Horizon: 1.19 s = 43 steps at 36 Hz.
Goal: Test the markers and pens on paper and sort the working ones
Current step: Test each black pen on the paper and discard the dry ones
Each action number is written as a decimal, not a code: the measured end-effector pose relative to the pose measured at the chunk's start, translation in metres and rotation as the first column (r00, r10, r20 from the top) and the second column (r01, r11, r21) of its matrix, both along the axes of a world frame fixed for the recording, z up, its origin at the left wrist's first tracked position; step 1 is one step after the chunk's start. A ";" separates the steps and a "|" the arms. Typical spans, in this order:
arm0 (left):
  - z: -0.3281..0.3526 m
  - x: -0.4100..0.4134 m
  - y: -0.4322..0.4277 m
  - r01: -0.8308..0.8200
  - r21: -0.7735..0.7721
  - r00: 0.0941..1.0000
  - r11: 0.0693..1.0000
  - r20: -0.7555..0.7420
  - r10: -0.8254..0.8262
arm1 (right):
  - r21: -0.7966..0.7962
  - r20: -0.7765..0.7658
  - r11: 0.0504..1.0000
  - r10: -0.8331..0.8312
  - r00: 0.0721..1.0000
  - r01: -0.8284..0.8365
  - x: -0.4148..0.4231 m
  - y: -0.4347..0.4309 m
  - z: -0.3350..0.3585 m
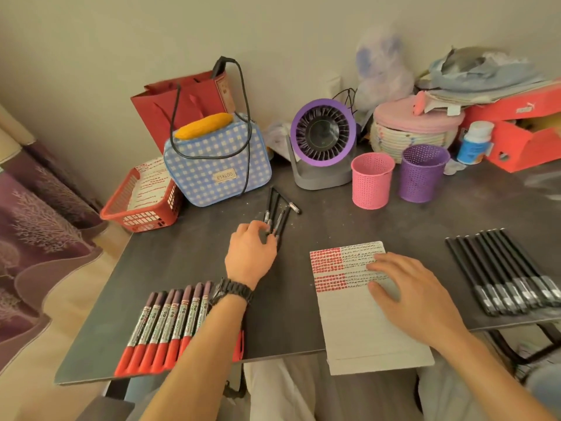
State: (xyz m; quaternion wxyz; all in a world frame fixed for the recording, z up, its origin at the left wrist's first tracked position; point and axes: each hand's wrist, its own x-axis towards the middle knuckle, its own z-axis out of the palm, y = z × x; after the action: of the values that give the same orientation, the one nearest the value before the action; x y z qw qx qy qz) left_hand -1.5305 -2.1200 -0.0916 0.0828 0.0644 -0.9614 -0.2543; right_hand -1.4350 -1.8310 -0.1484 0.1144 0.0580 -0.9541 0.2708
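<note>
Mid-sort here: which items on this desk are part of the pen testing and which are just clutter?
Part of the job: loose black pens under the left hand; lined paper under the right hand; red markers; row of black pens.

Just lying about: fan; checked bag; red basket; woven basket; shoebox.

Clutter along the back of the dark bench
A purple fan stands between a blue checked bag and a woven lidded basket; red paper bag behind, orange shoebox far right
</note>
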 end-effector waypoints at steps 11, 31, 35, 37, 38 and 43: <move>0.001 -0.068 -0.029 0.240 -0.261 0.947 0.935 0.276 -0.166 | -0.029 0.034 0.999 -0.011 0.999 0.012 0.004 0.000 0.003; 0.006 -0.056 -0.030 -0.101 -0.381 0.977 0.919 0.136 0.164 | 0.001 0.023 1.000 0.018 1.000 -0.018 0.000 0.002 0.003; 0.009 -0.046 -0.027 -0.144 0.026 0.989 0.989 0.038 0.143 | -0.019 0.004 1.000 0.000 1.000 0.001 0.002 0.002 0.002; 0.010 -0.035 -0.017 -0.077 0.226 0.996 0.971 -0.031 0.086 | -0.031 -0.011 1.000 -0.007 1.000 0.007 0.003 0.002 0.001; 0.011 -0.027 -0.010 -0.047 0.296 0.995 0.954 -0.070 0.071 | -0.039 -0.022 0.999 -0.006 1.000 0.005 0.003 0.001 0.001; 0.014 0.022 0.029 0.084 0.560 0.974 0.824 -0.219 0.050 | -0.065 -0.016 0.998 0.010 1.000 -0.011 0.001 0.001 0.001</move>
State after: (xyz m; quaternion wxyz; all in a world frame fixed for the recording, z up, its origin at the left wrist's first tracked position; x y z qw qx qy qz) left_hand -1.5088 -2.0909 -0.0773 0.1655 0.0483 -0.8276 -0.5341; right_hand -1.4337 -1.8300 -0.1473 0.1223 0.0616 -0.9435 0.3017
